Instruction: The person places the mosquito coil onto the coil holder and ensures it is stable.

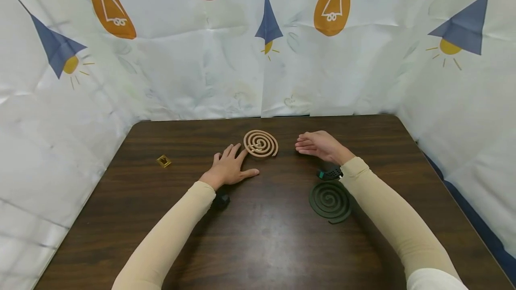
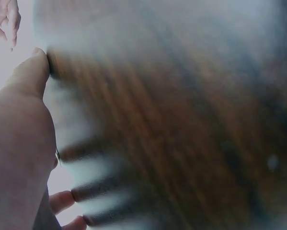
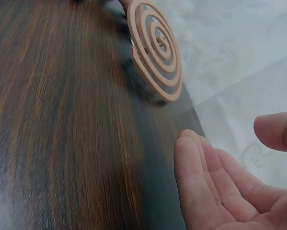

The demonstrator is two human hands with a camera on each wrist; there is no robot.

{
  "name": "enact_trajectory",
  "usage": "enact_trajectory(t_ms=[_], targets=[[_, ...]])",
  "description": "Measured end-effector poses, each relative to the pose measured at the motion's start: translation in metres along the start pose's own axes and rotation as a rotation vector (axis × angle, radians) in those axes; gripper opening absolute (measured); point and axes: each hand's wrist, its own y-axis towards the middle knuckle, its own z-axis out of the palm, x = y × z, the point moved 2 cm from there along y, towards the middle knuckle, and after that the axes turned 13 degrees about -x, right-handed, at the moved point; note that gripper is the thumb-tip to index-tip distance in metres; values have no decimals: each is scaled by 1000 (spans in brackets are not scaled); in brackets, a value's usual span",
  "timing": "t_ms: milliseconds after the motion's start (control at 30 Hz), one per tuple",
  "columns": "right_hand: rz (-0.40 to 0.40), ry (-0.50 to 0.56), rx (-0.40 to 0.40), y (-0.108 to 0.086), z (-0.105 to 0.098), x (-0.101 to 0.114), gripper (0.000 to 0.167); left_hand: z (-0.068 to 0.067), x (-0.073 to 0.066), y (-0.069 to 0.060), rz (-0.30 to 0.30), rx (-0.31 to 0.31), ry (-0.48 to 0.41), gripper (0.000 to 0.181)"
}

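Both unclenched, my left hand (image 1: 228, 168) and right hand (image 1: 322, 146) grip nothing; left pressure toward two o'clock could crack the tan coil (image 1: 261, 143).

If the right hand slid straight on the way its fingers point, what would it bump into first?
Probably the tan spiral coil: the right hand points roughly toward it across a gap. Its height above the table is hard to judge, so it might pass over.
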Motion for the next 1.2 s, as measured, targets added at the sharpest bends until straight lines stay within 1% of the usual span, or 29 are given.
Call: enact_trajectory(t_ms=[200,367,433,600,700,900,1000,1200], targets=[[-24,-22,5,-4,-7,-3,53,2,9,-1,34,-14,1,93],[-43,-42,3,-10,-14,-6,53,3,16,-4,69,-13,2,92],[-42,-37,-5,-13,-17,-9,52,2,19,-6,83,-25,-4,92],[-61,-68,-21,-20,-24,-13,50,-4,27,-11,119,-98,-2,90],[-88,-114,-22,-25,-27,-16,53,-7,33,-15,134,-145,-7,89],[-136,-179,-46,-38,-34,-18,55,-19,46,-23,130,-207,-17,88],[-161,-209,-57,-44,-38,-20,55,-24,53,-28,133,-242,-7,87],[-222,-309,-71,-57,-44,-28,53,-31,69,-40,128,-301,13,85]])
